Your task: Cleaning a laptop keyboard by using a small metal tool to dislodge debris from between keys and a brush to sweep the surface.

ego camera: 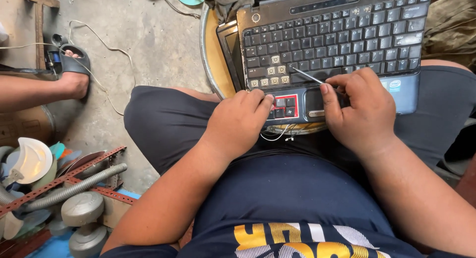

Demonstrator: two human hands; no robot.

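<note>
— On the lap, resting over a round metal-rimmed stool (204, 49), lies the laptop (327, 44), its long axis running from nine to three o'clock, tilted a little. Where do the hands sit against it?

— Both at its near edge. The left hand (238, 121) lies curled at about seven o'clock of the keyboard, fingertips pressing the loose keycaps (283, 107) by the red-outlined patch. The right hand (364, 106) is clenched around a thin metal tool (307, 75).

— Which way does the tool point?

— Towards ten o'clock from the right hand, its tip touching the bare switch posts (271, 75) where keys are missing. The right hand is nearer to that gap; the left is just below it.

— Room to move?

— Tight at six o'clock, where the thighs and wires (277, 135) crowd the edge. Open across the keyboard towards twelve. Well apart at nine o'clock, another person's foot (74, 82) in a sandal rests on the concrete floor (148, 44), with scrap parts (54, 188) towards eight
</note>
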